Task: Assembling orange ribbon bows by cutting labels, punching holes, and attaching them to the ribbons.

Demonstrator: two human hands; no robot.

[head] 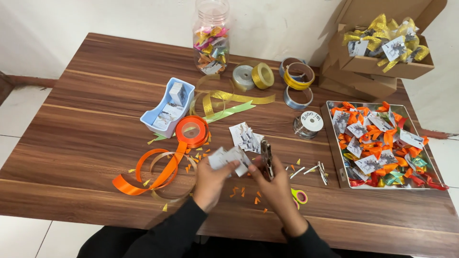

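My left hand (210,180) holds a small stack of white printed paper tags (228,157) over the front of the wooden table (86,119). My right hand (273,184) grips a metal hole punch (267,157), its jaws at the right edge of the tags. A loose pile of the same tags (245,136) lies just behind my hands. An orange ribbon roll (192,130) sits to the left of that pile, and its tail curls toward the table's front left.
A metal tray (336,157) of orange bows with tags sits right. Behind it, cardboard boxes (382,71) hold gold bows. A glass jar (211,36), ribbon spools (253,76), a wire reel (308,125), a blue tag tub (165,109), scissors (299,196) and ribbon scraps lie around.
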